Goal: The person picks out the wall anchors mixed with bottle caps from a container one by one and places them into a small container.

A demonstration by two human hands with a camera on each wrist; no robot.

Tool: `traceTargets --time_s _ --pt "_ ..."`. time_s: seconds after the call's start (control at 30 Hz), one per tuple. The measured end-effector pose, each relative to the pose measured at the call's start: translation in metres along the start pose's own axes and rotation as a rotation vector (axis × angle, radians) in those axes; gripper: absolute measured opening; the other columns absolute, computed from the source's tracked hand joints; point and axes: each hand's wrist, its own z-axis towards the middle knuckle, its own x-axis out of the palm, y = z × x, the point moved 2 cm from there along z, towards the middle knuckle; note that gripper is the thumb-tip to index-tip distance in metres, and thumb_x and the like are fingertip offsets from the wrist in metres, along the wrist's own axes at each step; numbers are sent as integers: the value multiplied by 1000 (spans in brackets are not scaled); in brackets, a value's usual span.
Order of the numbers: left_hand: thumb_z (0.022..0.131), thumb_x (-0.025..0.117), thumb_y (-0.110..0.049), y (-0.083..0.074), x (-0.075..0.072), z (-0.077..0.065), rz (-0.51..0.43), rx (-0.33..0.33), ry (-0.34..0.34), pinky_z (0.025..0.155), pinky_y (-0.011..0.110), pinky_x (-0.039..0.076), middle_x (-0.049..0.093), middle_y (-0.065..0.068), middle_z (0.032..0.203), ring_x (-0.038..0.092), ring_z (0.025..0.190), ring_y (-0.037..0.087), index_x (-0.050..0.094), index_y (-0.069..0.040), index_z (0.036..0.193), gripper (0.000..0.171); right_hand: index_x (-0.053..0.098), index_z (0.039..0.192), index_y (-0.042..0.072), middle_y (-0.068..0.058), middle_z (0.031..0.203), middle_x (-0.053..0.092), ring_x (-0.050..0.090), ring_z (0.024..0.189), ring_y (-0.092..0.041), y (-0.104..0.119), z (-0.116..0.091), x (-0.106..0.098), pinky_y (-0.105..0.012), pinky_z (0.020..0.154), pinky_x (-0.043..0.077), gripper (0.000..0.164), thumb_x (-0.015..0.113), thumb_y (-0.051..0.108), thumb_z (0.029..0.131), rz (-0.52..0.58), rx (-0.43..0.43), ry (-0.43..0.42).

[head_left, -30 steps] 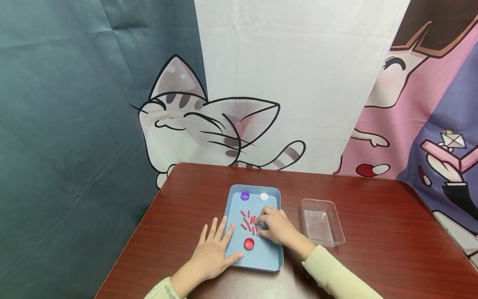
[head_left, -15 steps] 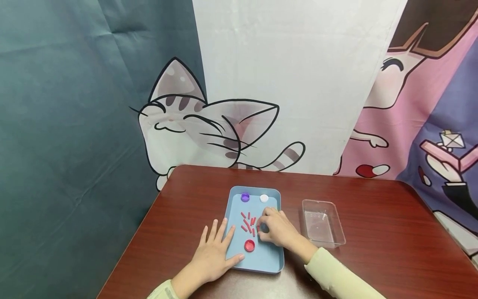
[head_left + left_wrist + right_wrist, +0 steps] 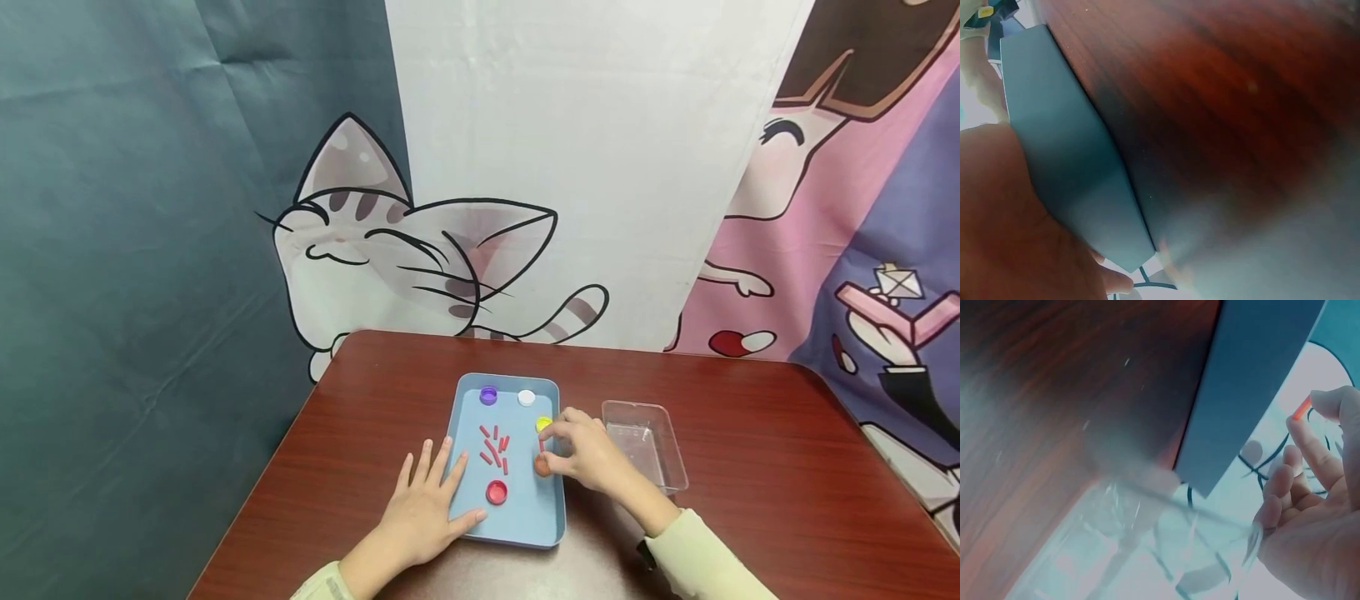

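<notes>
My right hand (image 3: pixel 588 450) pinches a small red stick (image 3: pixel 1302 407) between thumb and index fingertip, above the right side of the blue tray (image 3: pixel 525 521). Under those fingers are a yellow cap (image 3: pixel 543 424) and an orange cap (image 3: pixel 542 467), both partly hidden. Several loose red sticks (image 3: pixel 491 452) lie in the tray's middle, left of the right hand. Nearer the front sits a red cap (image 3: pixel 497 492). My left hand (image 3: pixel 420 512) rests on the tray's left edge with its fingers spread and straight; in the left wrist view it lies against the tray's side wall (image 3: pixel 1072 150).
A purple cap (image 3: pixel 488 396) and a white cap (image 3: pixel 527 397) sit at the tray's far end. Right of the tray stands a clear plastic box (image 3: pixel 645 442), close beside the right forearm. The brown table (image 3: pixel 757 450) ends at a printed curtain behind.
My right hand has taken a red stick from the pile and moved right with it, uncovering the yellow and orange caps. The left hand stays in place.
</notes>
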Motion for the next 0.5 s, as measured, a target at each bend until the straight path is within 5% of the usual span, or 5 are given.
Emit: traceTargets --time_s 0.27,0.5 --pt "95 44 -74 0 -1 -1 -1 0 13 119 66 13 17 15 169 12 153 45 33 -16 160 88 77 99 15 2 86 59 57 82 -18 -16 -12 -22 -34 74 43 19 82 16 81 29 21 -43" --pt "95 46 -72 0 0 0 0 -4 2 119 66 14 17 15 168 12 153 46 34 -16 159 87 76 97 14 1 85 58 54 73 -16 -33 -22 -41 -24 61 45 19 83 12 79 34 8 -127"
